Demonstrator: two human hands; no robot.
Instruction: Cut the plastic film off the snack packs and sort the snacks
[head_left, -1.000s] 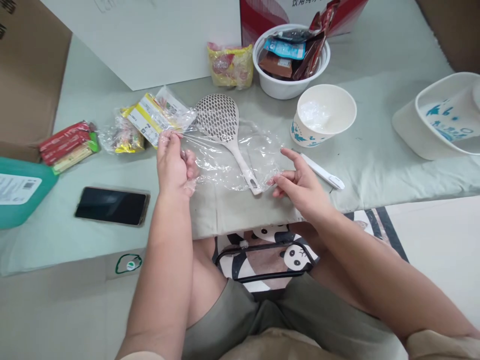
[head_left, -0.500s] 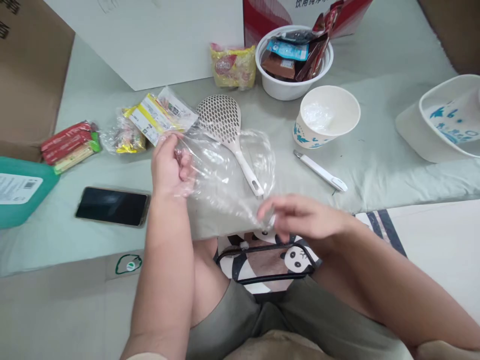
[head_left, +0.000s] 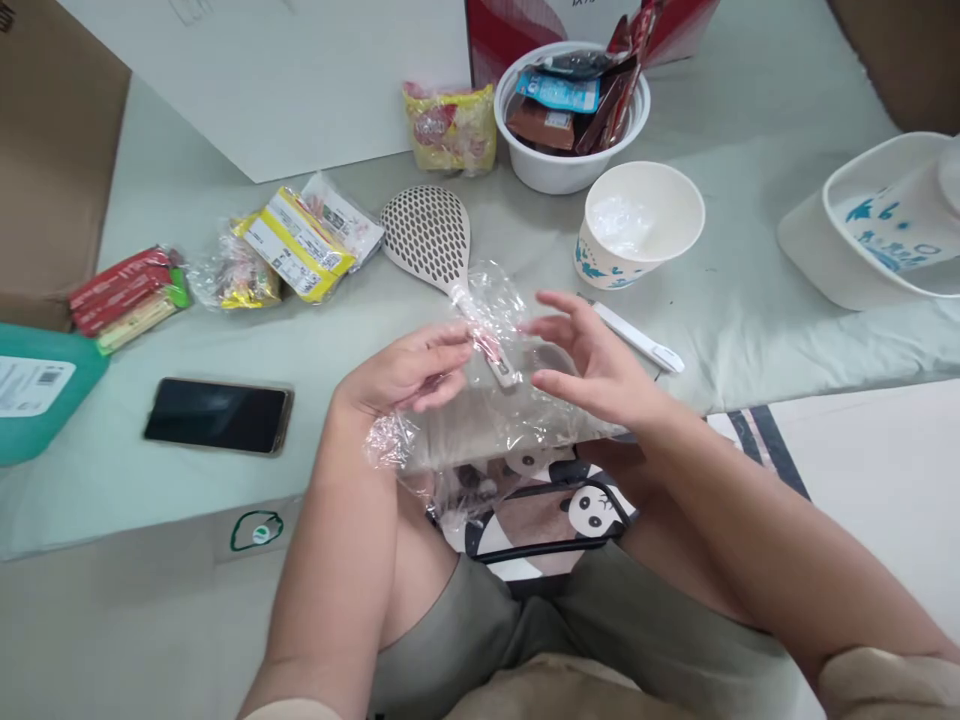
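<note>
Crumpled clear plastic film (head_left: 480,430) hangs between my hands, over the table's front edge and above my lap. My left hand (head_left: 409,372) pinches it, thumb against fingers. On the right side of the film, my right hand (head_left: 589,360) is open, fingers spread and curved, close to the plastic. Under and behind the film lies a pale slotted skimmer (head_left: 429,235), its handle pointing toward me and partly seen through the plastic. A white utility knife (head_left: 637,338) lies just beyond my right hand.
A paper bowl (head_left: 675,215) holds crumpled clear plastic. Behind stands a white tub (head_left: 574,175) of packets, beside a yellow snack bag (head_left: 451,130). Left are snack packets (head_left: 300,245), red packs (head_left: 124,290), a phone (head_left: 217,415) and a green container (head_left: 45,390). A white bin (head_left: 814,235) stands right.
My left hand has moved right and my right hand has risen, its fingers spreading. The stretched film has bunched and dropped nearer my lap, uncovering the packets and most of the skimmer.
</note>
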